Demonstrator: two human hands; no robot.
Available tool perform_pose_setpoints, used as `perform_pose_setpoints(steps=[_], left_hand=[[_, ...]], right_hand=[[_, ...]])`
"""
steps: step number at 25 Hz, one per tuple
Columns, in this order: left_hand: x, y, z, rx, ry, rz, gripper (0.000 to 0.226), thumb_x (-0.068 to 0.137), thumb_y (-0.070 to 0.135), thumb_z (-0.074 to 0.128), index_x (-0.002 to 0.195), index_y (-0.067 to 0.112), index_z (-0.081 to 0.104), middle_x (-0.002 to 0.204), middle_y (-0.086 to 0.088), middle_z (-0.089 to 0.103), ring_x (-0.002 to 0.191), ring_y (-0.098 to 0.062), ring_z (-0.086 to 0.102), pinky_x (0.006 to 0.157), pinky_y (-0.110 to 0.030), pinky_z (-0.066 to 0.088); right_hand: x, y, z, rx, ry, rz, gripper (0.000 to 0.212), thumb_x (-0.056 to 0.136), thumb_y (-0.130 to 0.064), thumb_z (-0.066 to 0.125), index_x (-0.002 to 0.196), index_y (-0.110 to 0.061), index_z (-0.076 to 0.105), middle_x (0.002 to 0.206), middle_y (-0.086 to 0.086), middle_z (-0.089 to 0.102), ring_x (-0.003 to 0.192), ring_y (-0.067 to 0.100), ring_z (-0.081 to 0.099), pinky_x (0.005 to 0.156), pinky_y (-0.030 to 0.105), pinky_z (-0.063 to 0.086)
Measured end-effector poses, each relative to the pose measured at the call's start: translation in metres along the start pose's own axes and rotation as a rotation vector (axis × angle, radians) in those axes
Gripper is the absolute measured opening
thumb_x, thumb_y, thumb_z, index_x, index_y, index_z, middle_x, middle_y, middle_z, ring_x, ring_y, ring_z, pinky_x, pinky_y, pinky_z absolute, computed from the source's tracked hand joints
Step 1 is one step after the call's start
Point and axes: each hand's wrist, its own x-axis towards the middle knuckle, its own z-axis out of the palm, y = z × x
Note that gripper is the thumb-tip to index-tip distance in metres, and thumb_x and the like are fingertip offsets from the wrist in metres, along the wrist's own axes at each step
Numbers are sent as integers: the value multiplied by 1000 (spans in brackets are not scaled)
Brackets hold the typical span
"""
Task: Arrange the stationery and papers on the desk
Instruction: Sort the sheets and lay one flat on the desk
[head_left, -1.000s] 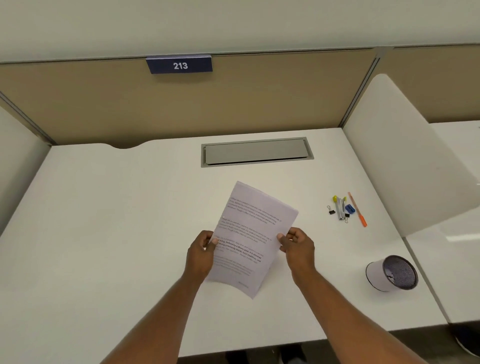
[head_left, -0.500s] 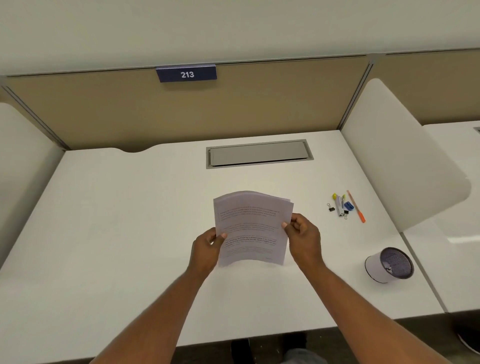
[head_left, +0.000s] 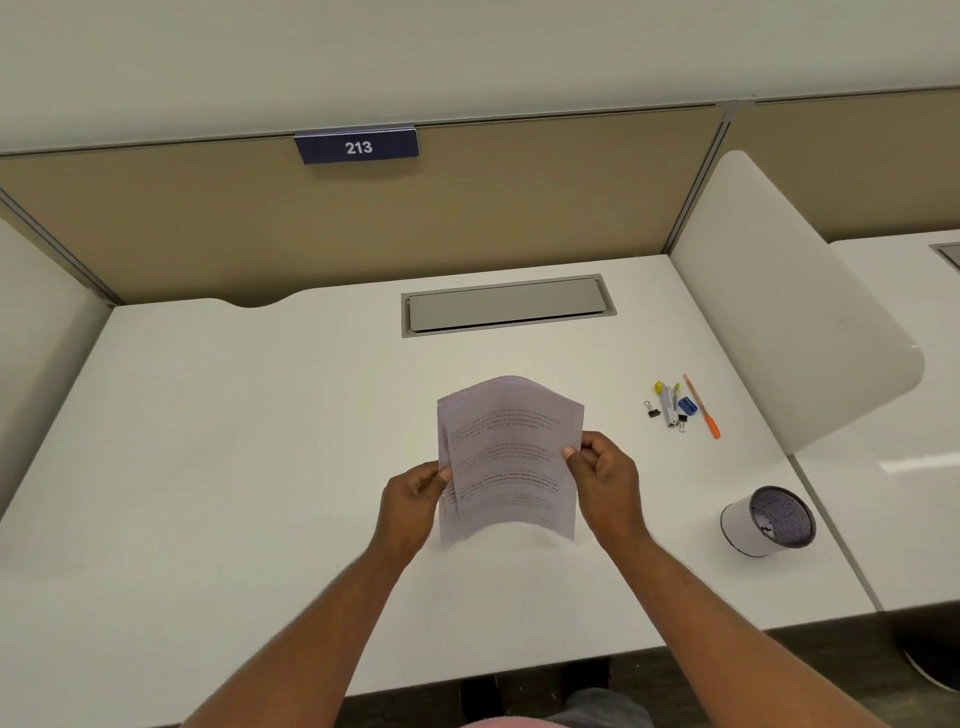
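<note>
I pinch the stack of papers by its side edges, left hand and right hand closed on it, upright just above the desk, well left of the pen cup; tapping its bottom edge should square the sheets.

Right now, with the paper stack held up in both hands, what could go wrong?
1. The papers are pinched only at their side edges by the left hand and right hand; the fanned left edge suggests sheets could slip out.
2. The pen holder lies on its side and may roll off the desk.
</note>
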Motion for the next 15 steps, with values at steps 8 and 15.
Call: perform_pose_setpoints(steps=[8, 15], left_hand=[[2, 6, -4, -112, 69, -39, 10, 93, 10, 68, 99, 11, 76, 93, 4, 78, 86, -7, 73, 72, -13, 52], [-6, 7, 3, -129, 37, -25, 26, 94, 3, 62, 109, 22, 70, 103, 9, 77, 97, -4, 71, 77, -12, 53]], right_hand=[[-2, -6, -2, 32, 29, 12, 6, 96, -14, 63, 94, -19, 65, 85, -5, 76, 80, 15, 73, 71, 31, 57], [-4, 1, -3, 47, 15, 20, 7, 96, -10, 62, 95, -17, 65, 88, 1, 76, 86, 23, 71, 79, 40, 57]])
